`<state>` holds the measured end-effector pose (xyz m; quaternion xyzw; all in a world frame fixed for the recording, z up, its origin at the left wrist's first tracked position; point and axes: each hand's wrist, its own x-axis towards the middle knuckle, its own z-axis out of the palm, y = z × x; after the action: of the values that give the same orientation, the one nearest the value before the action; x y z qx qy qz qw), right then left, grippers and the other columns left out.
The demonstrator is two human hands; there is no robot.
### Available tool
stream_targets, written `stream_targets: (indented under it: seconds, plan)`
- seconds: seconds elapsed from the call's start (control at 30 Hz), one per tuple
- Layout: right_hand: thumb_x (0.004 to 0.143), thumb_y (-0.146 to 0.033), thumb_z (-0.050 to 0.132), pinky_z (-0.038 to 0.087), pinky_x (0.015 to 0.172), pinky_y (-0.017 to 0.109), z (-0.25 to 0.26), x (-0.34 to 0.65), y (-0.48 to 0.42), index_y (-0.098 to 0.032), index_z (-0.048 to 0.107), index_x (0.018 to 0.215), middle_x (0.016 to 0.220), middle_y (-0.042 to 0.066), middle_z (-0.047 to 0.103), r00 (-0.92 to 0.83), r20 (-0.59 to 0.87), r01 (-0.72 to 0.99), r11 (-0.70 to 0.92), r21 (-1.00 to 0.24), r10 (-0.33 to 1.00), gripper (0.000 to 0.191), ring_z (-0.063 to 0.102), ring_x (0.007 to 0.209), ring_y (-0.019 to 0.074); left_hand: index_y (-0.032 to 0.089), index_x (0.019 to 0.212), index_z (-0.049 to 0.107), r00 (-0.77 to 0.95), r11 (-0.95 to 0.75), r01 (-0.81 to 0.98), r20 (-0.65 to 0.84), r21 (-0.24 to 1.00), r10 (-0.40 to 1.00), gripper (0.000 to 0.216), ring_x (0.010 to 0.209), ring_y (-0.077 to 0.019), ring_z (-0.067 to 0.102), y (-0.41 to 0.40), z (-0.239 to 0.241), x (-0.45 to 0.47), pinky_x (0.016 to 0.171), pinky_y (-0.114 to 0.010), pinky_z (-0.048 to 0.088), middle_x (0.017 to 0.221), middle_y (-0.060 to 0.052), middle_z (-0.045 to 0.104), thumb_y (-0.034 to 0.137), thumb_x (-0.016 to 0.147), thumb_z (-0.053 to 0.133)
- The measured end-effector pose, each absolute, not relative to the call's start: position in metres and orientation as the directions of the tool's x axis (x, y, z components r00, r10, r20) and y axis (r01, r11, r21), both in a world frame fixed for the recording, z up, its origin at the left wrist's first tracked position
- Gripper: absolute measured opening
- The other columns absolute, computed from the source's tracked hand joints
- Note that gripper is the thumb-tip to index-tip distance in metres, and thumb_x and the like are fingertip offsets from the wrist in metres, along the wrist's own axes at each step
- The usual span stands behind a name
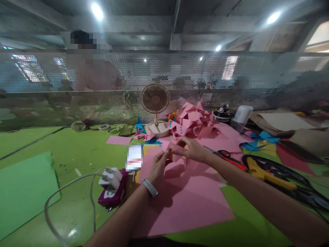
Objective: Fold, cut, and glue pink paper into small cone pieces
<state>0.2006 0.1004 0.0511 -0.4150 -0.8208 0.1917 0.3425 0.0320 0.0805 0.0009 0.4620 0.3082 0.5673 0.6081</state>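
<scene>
A green tabletop (64, 151) carries a large pink paper sheet (185, 202). Behind it lies a heap of folded pink pieces (191, 121) beside a small desk fan (155, 99). Red-handled scissors (227, 156) lie to the right. Above the sheet, the left hand (158, 166) and right hand (191, 149) both pinch a small folded pink paper (171, 147) between closed fingertips.

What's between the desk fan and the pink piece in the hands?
Head view: folded pink and blue paper pieces by the desk fan, then pink sheet up to the pink piece.
</scene>
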Motion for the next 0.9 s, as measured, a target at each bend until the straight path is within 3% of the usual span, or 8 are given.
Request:
stream_targets:
  seconds: [0.13,0.27,0.47,0.6,0.73,0.9]
  plan:
    - [0.078,-0.048,0.057,0.034,0.055,0.023,0.053,0.194,0.103,-0.017,0.055,0.08,0.072,-0.001,0.056,-0.472,0.376,0.573,0.601,-0.557,0.798,0.032,0.048,0.063,0.0118,0.013,0.073,0.065,0.175,-0.064,-0.385,0.141,0.921,0.974,0.028,0.066,-0.0117,0.049,0.081,-0.001,0.033,0.066,-0.024,0.042,0.067,-0.001,0.055,0.041,0.068,0.071]
    - [0.086,-0.042,0.048,0.034,0.056,0.022,0.057,0.2,0.108,-0.016,0.058,0.076,0.068,0.0,0.056,-0.525,0.357,0.537,0.626,-0.565,0.773,0.03,0.049,0.061,0.0114,0.014,0.057,0.055,0.159,-0.095,-0.378,0.166,0.921,0.973,0.034,0.058,-0.0085,0.04,0.081,0.0,0.034,0.06,-0.022,0.039,0.059,0.003,0.045,0.043,0.069,0.069]
    - [0.089,-0.043,0.043,0.036,0.059,0.024,0.052,0.205,0.106,-0.017,0.057,0.081,0.074,0.002,0.06,-0.447,0.408,0.564,0.605,-0.561,0.796,0.032,0.052,0.065,0.013,0.014,0.055,0.051,0.142,-0.086,-0.375,0.149,0.923,0.979,0.038,0.057,-0.0086,0.04,0.081,0.001,0.035,0.061,-0.022,0.04,0.057,0.003,0.044,0.045,0.068,0.069]
    - [0.084,-0.046,0.052,0.036,0.059,0.023,0.047,0.205,0.103,-0.017,0.056,0.079,0.071,0.0,0.059,-0.485,0.403,0.564,0.629,-0.535,0.777,0.03,0.051,0.065,0.0127,0.014,0.066,0.061,0.148,-0.069,-0.39,0.137,0.918,0.979,0.032,0.067,-0.0118,0.05,0.082,-0.003,0.034,0.066,-0.024,0.043,0.065,0.0,0.054,0.044,0.068,0.07]
    - [0.092,-0.04,0.038,0.033,0.057,0.023,0.044,0.203,0.102,-0.017,0.055,0.075,0.065,0.0,0.054,-0.543,0.404,0.575,0.677,-0.46,0.736,0.033,0.048,0.06,0.0116,0.017,0.087,0.068,0.128,-0.05,-0.391,0.108,0.919,0.986,0.032,0.068,-0.0123,0.053,0.084,-0.008,0.032,0.063,-0.024,0.042,0.075,-0.001,0.061,0.044,0.07,0.069]
    - [0.095,-0.035,0.032,0.032,0.057,0.024,0.04,0.197,0.102,-0.018,0.051,0.075,0.069,0.001,0.054,-0.552,0.406,0.628,0.683,-0.373,0.729,0.032,0.046,0.06,0.0123,0.016,0.088,0.068,0.096,-0.105,-0.401,0.156,0.91,0.983,0.03,0.066,-0.0117,0.052,0.088,-0.012,0.03,0.061,-0.024,0.04,0.076,-0.002,0.062,0.04,0.069,0.071]
